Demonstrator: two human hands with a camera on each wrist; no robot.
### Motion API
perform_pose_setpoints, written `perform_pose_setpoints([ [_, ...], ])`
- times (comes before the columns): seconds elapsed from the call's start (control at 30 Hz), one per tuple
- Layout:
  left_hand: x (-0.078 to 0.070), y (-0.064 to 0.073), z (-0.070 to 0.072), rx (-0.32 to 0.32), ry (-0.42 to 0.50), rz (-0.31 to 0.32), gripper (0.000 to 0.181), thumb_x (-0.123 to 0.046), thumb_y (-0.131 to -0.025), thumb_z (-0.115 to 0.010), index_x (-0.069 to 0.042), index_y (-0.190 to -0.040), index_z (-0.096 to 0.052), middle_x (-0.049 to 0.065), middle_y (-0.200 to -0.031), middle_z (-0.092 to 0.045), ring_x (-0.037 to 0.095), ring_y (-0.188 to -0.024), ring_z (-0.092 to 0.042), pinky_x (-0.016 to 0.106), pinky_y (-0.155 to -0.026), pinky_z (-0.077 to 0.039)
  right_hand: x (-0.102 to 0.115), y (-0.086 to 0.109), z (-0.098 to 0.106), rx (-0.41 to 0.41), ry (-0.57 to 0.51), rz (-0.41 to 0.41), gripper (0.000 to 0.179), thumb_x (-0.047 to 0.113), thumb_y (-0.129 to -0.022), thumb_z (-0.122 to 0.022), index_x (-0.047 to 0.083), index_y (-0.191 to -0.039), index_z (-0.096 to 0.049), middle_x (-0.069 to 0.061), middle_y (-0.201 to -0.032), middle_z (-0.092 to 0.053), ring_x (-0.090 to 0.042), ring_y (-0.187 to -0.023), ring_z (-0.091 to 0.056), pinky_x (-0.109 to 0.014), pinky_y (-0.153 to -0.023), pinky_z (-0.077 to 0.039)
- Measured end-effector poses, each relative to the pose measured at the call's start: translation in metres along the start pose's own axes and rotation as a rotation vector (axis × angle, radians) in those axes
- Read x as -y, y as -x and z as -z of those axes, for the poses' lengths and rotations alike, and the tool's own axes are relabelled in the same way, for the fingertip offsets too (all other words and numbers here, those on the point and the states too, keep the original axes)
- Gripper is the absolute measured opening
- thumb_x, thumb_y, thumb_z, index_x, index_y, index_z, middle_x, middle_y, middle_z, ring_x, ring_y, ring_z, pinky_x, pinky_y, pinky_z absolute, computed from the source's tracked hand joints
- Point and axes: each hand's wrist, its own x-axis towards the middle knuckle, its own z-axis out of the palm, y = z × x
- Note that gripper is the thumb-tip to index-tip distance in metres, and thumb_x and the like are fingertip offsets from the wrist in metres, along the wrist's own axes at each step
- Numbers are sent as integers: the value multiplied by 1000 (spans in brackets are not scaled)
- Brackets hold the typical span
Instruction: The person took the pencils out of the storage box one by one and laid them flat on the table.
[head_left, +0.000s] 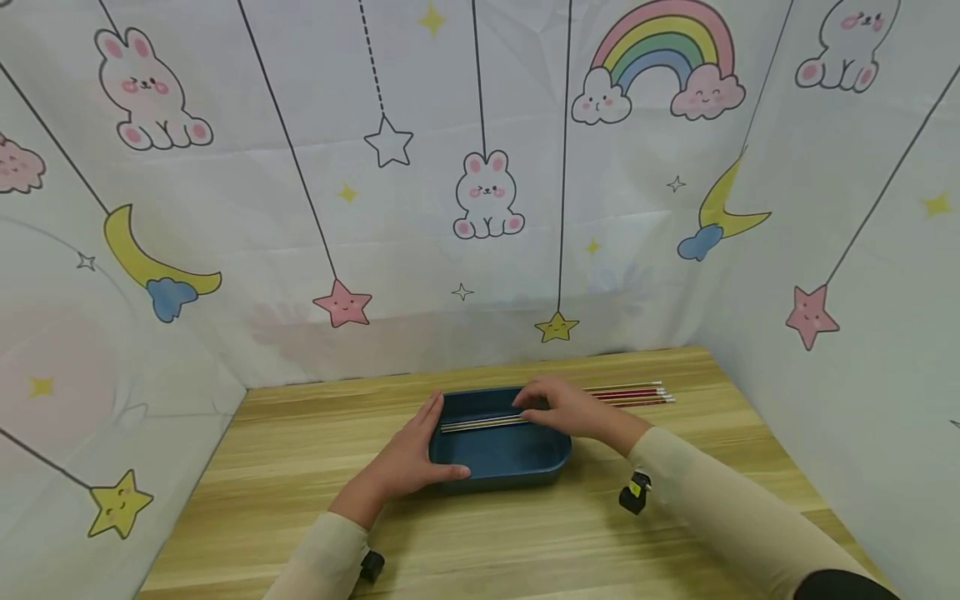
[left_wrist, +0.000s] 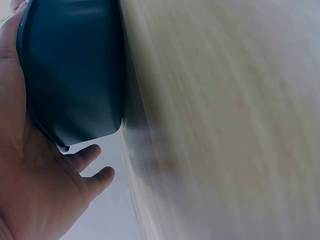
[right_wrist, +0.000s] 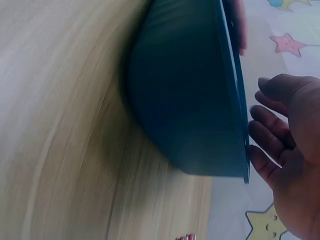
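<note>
A dark blue tray (head_left: 498,462) with rounded corners stands on the wooden table. Inside it, slim pencils (head_left: 480,424) lie side by side along its length. My left hand (head_left: 401,454) rests against the tray's left end, its fingers along the side and its thumb on the front rim. In the left wrist view two fingers stick out past the tray's wall (left_wrist: 75,75). Over the tray's right part is my right hand (head_left: 562,408), fingertips at the right end of the pencils. Loosely bent fingers, with nothing visible between them, show on the right hand (right_wrist: 285,135) in the right wrist view.
Several more pencils (head_left: 637,393), gold and dark red with white ends, lie on the table behind the right hand. A white cloth backdrop (head_left: 420,250) with rabbits, stars and moons encloses the wooden table (head_left: 300,450) at the back and both sides.
</note>
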Motion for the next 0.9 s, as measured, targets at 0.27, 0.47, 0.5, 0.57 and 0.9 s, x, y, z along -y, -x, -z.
perform_pose_setpoints([
  [0.27,0,1,0,0,3,5,135,-74,-86,-85,-15,-180,-8,4,-187,-6,39,-169,-18,67,-129,-28,1,-18,-15,60,58,-15,24,16,-109,-73,9,-131,-79,-1,-126,-73,-21,-116,-69,-45,-100,-58],
  [0.47,1,1,0,5,-1,2,135,-76,-86,-84,-16,-180,-7,3,-187,-5,38,-169,-17,66,-129,-28,0,-28,-25,74,101,-26,24,22,-109,-75,12,-130,-80,0,-124,-72,-19,-115,-69,-43,-100,-58],
  [0.5,2,1,0,4,-1,1,135,-76,-86,-84,-16,-180,-7,3,-187,-5,38,-169,-17,66,-129,-28,1,-28,-26,79,100,-27,24,21,-108,-76,11,-129,-80,-1,-122,-71,-20,-113,-69,-43,-99,-59],
  [0.57,2,1,0,3,-3,1,135,-76,-86,-84,-17,-180,-7,4,-187,-5,39,-169,-18,67,-128,-29,1,-30,-29,94,96,-36,24,20,-108,-76,9,-129,-80,-2,-121,-71,-20,-112,-69,-42,-99,-59],
  [0.9,0,0,0,-1,8,-1,133,-73,-87,-84,-16,-180,-8,4,-187,-6,40,-168,-19,68,-128,-29,1,-41,-43,125,120,-14,24,17,-105,-80,9,-127,-80,-2,-118,-70,-18,-110,-69,-40,-99,-59],
])
